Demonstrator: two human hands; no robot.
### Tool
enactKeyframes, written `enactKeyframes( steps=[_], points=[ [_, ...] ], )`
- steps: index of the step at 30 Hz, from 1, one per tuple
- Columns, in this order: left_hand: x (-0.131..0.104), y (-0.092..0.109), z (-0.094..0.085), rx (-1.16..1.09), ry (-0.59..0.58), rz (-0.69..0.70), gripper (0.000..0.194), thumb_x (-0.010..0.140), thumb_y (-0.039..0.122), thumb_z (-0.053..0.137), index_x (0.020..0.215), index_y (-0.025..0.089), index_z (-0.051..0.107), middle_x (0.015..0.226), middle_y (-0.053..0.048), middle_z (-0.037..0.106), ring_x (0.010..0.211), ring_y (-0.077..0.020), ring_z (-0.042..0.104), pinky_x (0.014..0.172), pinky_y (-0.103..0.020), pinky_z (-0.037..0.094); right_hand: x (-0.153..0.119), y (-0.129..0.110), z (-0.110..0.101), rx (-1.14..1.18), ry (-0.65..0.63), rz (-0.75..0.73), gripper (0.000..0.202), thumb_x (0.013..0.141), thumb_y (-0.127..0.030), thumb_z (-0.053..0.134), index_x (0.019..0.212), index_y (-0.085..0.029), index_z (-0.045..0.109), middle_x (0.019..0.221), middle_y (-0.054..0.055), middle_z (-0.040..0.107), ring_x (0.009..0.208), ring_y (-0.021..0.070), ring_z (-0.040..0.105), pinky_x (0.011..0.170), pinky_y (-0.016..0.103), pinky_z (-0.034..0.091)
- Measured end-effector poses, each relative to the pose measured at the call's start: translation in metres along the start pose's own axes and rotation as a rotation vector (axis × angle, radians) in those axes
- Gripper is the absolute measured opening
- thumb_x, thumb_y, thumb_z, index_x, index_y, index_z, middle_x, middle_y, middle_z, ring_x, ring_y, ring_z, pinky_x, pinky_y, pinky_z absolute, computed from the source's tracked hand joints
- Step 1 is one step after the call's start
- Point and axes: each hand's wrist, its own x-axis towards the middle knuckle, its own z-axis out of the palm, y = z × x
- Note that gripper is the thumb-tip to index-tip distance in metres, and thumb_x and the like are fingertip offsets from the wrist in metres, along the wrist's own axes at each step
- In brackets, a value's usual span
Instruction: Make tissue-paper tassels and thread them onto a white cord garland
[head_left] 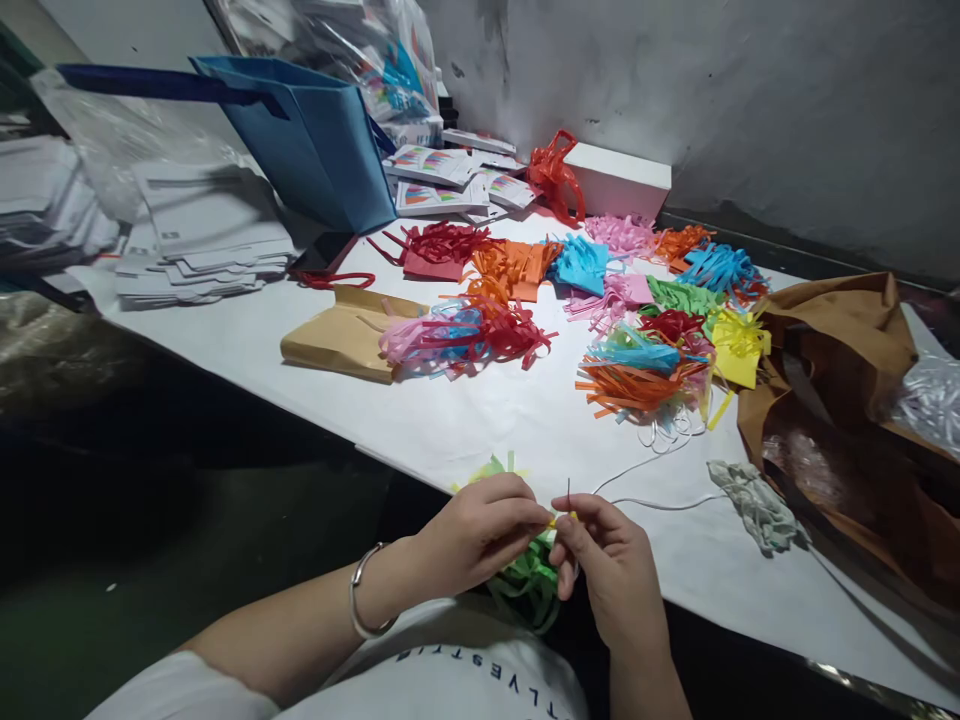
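Close to the table's front edge, my left hand (480, 530) is closed, its fingertips pinching one side of a small yellow paper piece (553, 522). My right hand (611, 560) meets it from the other side, thumb and forefinger closed on the yellow piece and on a thin dark needle (568, 490) that points up. Green paper fringe (531, 590) hangs below both hands, and light green and yellow strips (495, 468) show behind my left hand. A white cord (660, 503) runs over the table beyond my right hand.
Colourful fringed paper bundles (645, 370) lie across the white table (480, 425), some beside a brown paper bag (337, 335). A blue bag (307, 140) and stacked white packets (210, 230) stand back left. Brown cloth (840, 400) and a crumpled glove (757, 507) lie right.
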Motion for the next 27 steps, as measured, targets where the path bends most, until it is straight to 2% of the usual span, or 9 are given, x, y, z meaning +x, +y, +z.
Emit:
enactKeyframes(
  steps=[4,6,8,10,13,16,18,22,27],
  points=[
    [0.0,-0.004,0.004,0.116,0.015,0.062,0.017,0.094,0.012,0.051,0.106,0.015,0.062,0.084,-0.008,0.063,0.074,-0.0149,0.057,0.065,-0.023,0.048,0.004,0.002,0.004,-0.168,0.175,-0.291,0.02,0.084,-0.038,0.072,0.076,-0.019,0.071,0.086,0.004,0.068,0.082,0.0166,0.064,0.071,0.026,0.05],
    [0.0,-0.005,0.009,0.121,-0.024,0.059,0.017,0.093,0.012,0.05,0.104,0.015,0.062,0.085,-0.009,0.064,0.076,-0.0155,0.059,0.067,-0.024,0.049,0.009,-0.004,-0.005,-0.035,0.303,-0.374,0.022,0.081,-0.039,0.075,0.072,-0.02,0.07,0.092,0.006,0.069,0.091,0.0195,0.064,0.078,0.03,0.051],
    [-0.002,-0.003,0.013,0.124,-0.101,0.054,0.016,0.093,0.013,0.051,0.101,0.016,0.064,0.085,-0.009,0.065,0.075,-0.0158,0.061,0.067,-0.023,0.049,0.016,-0.014,-0.023,0.255,0.406,-0.408,0.024,0.077,-0.042,0.079,0.073,-0.021,0.068,0.073,0.0,0.064,0.071,0.0145,0.062,0.069,0.029,0.052],
    [-0.001,-0.001,0.012,0.093,-0.219,0.064,0.014,0.092,0.02,0.056,0.102,0.018,0.066,0.087,-0.008,0.066,0.073,-0.0159,0.062,0.066,-0.023,0.05,0.021,-0.027,-0.043,0.497,0.443,-0.451,0.024,0.075,-0.042,0.081,0.076,-0.022,0.065,0.055,-0.008,0.047,0.048,0.0071,0.045,0.05,0.02,0.044],
    [0.016,-0.005,-0.004,0.016,-0.326,0.105,0.029,0.091,0.033,0.063,0.115,0.018,0.065,0.103,-0.012,0.068,0.087,-0.0185,0.066,0.077,-0.024,0.054,0.025,-0.038,-0.06,0.517,0.446,-0.517,0.02,0.082,-0.039,0.076,0.083,-0.023,0.064,0.05,-0.011,0.034,0.039,0.0049,0.027,0.036,0.016,0.026],
    [0.063,-0.03,-0.038,0.163,-0.139,0.052,0.026,0.096,0.028,0.055,0.116,0.015,0.065,0.113,-0.015,0.066,0.102,-0.02,0.064,0.09,-0.029,0.051,0.028,-0.03,-0.05,0.376,0.434,-0.485,0.021,0.08,-0.04,0.077,0.084,-0.021,0.067,0.046,-0.01,0.034,0.038,0.005,0.029,0.036,0.016,0.025],
    [0.105,-0.058,-0.064,0.436,-0.024,-0.123,0.02,0.096,0.021,0.052,0.104,0.013,0.069,0.108,-0.014,0.068,0.103,-0.0206,0.063,0.092,-0.031,0.049,0.03,-0.018,-0.037,0.306,0.4,-0.439,0.027,0.076,-0.043,0.08,0.082,-0.019,0.069,0.046,-0.009,0.038,0.04,0.0051,0.033,0.037,0.016,0.026],
    [0.167,-0.108,-0.098,0.645,-0.004,-0.353,0.015,0.086,0.011,0.059,0.075,0.008,0.068,0.081,-0.014,0.068,0.085,-0.0237,0.064,0.078,-0.032,0.05,0.03,0.005,-0.024,0.238,0.34,-0.383,0.032,0.073,-0.046,0.082,0.083,-0.017,0.071,0.05,-0.005,0.044,0.042,0.0054,0.035,0.039,0.018,0.027],
    [0.16,-0.104,-0.098,0.596,0.045,-0.248,0.014,0.087,0.009,0.056,0.079,0.01,0.067,0.083,-0.011,0.068,0.079,-0.0188,0.063,0.073,-0.028,0.048,0.023,0.018,-0.036,0.153,0.374,-0.283,0.032,0.075,-0.048,0.079,0.084,-0.018,0.073,0.05,-0.004,0.044,0.045,0.0072,0.034,0.041,0.02,0.027]
  ],
)
